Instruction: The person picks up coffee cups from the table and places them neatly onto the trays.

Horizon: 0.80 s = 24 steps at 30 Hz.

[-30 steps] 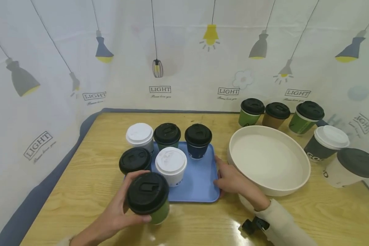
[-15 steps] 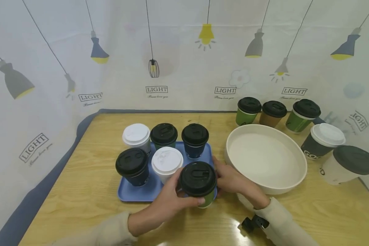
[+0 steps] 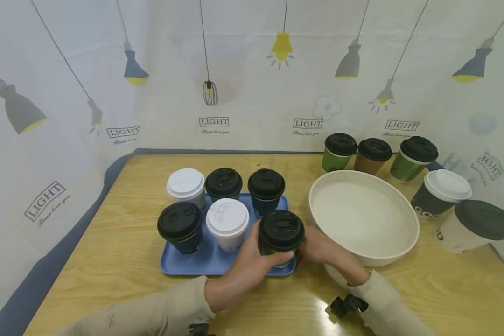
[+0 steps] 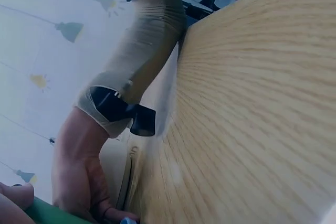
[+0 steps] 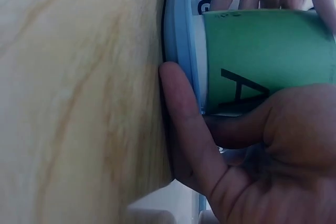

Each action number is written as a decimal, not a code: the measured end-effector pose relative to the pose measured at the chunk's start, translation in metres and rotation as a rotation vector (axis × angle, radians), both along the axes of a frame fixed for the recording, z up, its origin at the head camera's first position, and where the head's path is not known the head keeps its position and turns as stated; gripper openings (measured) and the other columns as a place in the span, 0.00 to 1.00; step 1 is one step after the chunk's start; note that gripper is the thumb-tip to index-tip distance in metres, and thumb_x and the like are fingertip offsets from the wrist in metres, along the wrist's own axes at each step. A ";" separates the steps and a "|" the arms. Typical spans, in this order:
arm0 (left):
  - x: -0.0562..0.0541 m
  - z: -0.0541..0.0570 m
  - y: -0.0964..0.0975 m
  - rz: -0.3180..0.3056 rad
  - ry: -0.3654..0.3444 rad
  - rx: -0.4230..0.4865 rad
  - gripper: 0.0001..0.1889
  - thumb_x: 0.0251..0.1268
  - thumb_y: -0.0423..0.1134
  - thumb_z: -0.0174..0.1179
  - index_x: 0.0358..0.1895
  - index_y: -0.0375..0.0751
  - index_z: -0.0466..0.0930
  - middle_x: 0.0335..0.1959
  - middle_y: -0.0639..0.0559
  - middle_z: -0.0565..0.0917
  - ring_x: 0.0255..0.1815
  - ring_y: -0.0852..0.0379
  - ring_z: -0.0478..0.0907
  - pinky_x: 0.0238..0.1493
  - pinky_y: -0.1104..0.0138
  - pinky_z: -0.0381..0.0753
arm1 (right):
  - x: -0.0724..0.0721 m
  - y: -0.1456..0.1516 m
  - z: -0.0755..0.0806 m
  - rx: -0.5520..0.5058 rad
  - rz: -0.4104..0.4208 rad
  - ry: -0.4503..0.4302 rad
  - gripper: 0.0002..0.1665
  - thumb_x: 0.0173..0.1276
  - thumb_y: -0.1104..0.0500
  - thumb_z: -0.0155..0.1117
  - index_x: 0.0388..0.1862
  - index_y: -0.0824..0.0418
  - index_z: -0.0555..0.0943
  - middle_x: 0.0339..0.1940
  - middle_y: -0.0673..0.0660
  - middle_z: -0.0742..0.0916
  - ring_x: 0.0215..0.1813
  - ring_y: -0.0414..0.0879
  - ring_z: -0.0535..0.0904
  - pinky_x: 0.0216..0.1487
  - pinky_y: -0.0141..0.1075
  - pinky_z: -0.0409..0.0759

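Left hand [image 3: 249,263] grips the green lidded cup [image 3: 281,228], apparently seating it near-right on the blue tray [image 3: 212,263]; right hand [image 3: 319,247] pinches tray edge; release needs level footing.

Soft, even light falls across the counter [image 3: 96,247], glaring white near the right sleeve [image 3: 390,303]; wide-angle distortion stretches the rightmost cup [image 3: 462,233]. Both wrist views run bluish and soft, the right hand [image 5: 278,156] in shadow.
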<state>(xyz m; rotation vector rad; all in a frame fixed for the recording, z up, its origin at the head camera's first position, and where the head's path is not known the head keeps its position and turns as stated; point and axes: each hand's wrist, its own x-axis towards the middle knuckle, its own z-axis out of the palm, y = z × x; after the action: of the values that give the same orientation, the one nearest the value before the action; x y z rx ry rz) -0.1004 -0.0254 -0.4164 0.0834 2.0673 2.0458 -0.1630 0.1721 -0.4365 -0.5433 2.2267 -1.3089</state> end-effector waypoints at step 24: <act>0.045 0.004 -0.058 -0.131 -0.133 -0.114 0.38 0.68 0.34 0.62 0.77 0.22 0.56 0.77 0.25 0.63 0.77 0.29 0.64 0.77 0.44 0.70 | 0.001 -0.006 -0.002 0.053 -0.102 -0.032 0.19 0.73 0.71 0.50 0.61 0.71 0.72 0.32 0.66 0.86 0.23 0.52 0.87 0.25 0.44 0.90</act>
<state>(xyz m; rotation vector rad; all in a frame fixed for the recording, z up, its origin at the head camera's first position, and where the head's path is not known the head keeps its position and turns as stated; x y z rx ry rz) -0.0553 -0.0835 -0.4119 0.0600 2.0355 1.8033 -0.1620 0.1662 -0.4390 -0.3909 2.2824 -1.2952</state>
